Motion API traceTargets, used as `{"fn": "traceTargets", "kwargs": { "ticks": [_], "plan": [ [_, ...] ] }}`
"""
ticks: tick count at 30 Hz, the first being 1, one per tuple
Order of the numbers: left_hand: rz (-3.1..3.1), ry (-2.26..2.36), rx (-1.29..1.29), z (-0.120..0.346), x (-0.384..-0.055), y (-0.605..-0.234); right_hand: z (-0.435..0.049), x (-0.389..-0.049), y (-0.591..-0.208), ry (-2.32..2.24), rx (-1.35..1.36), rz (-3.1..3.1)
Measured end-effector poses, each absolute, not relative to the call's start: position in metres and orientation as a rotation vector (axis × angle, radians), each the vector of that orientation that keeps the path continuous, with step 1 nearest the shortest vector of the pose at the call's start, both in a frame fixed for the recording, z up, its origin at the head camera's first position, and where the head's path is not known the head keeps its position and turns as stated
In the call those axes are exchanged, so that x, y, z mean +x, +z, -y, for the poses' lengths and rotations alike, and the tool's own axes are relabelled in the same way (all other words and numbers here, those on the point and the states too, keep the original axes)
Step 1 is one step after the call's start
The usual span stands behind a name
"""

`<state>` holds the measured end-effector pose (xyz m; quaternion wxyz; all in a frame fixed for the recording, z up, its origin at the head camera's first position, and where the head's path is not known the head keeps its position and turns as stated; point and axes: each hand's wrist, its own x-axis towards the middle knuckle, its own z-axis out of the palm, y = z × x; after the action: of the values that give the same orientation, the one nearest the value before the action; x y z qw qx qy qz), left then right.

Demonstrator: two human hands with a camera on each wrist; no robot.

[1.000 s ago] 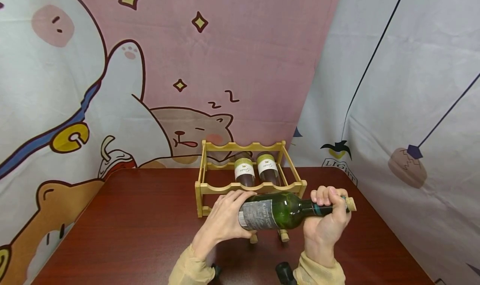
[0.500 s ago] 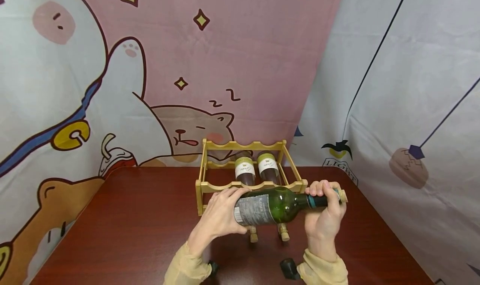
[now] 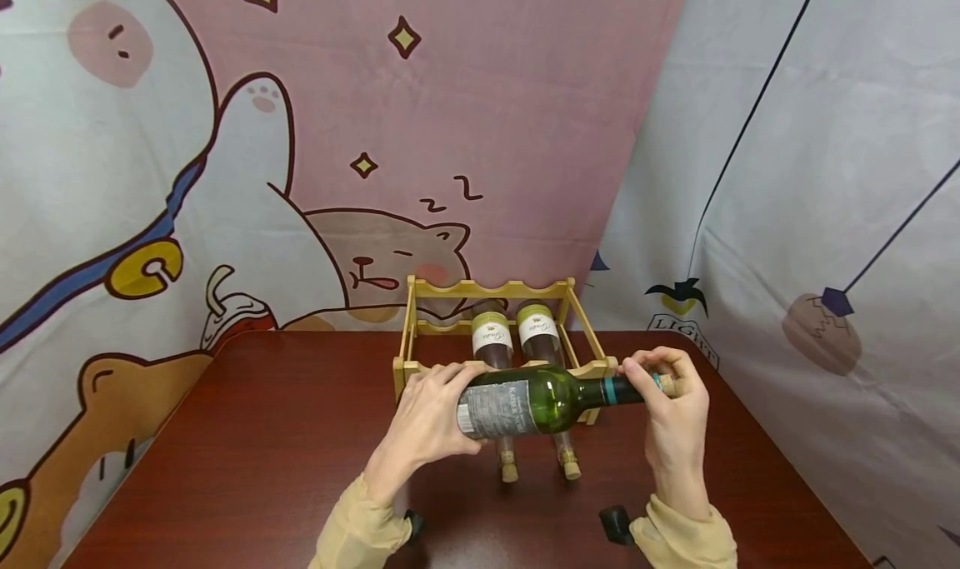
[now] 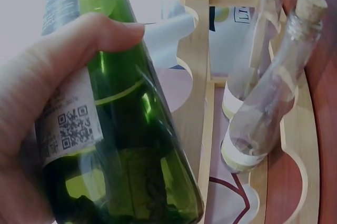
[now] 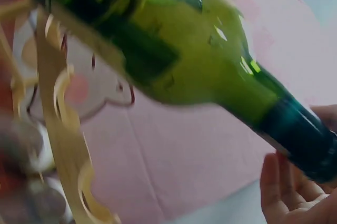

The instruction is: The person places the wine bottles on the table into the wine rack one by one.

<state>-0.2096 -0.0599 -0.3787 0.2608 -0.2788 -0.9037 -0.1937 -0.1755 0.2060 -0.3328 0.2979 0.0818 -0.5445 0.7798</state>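
Note:
My left hand (image 3: 429, 411) grips the body of a green glass wine bottle (image 3: 557, 398) near its base. The bottle lies about level in front of the wooden wine rack (image 3: 431, 289), its neck pointing right. A dark label (image 3: 497, 409) faces the head camera. My right hand (image 3: 678, 423) holds the neck end by the cork (image 3: 666, 383), thumb and fingers curled at it. In the left wrist view, my left thumb (image 4: 118, 33) lies across the green bottle (image 4: 142, 145). The right wrist view shows fingers (image 5: 271, 182) beside the dark neck (image 5: 297, 134).
Two clear corked bottles, a left one (image 3: 492, 336) and a right one (image 3: 539, 334), lie in the rack with necks toward me. The rack stands at the back of the red-brown table (image 3: 285, 436). A printed cloth (image 3: 525, 136) hangs close behind.
The green bottle has shifted left and slightly up with my left hand. My right hand has loosened from its full wrap of the neck and slid outward to the corked end.

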Motion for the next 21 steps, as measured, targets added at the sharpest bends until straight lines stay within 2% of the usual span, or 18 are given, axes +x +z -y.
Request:
{"fn": "traceTargets", "kwargs": {
  "ticks": [4,10,21],
  "plan": [
    [2.463,-0.455,-0.729,0.062,-0.209,-0.382,-0.221,-0.174,-0.332,1.786,0.16,1.875],
    [2.485,-0.392,-0.706,0.065,-0.208,-0.386,-0.234,-0.174,-0.333,1.115,0.327,2.467],
    [2.48,-0.338,-0.707,0.069,-0.207,-0.39,-0.229,-0.176,-0.324,0.439,0.48,2.735]
  ]
}}
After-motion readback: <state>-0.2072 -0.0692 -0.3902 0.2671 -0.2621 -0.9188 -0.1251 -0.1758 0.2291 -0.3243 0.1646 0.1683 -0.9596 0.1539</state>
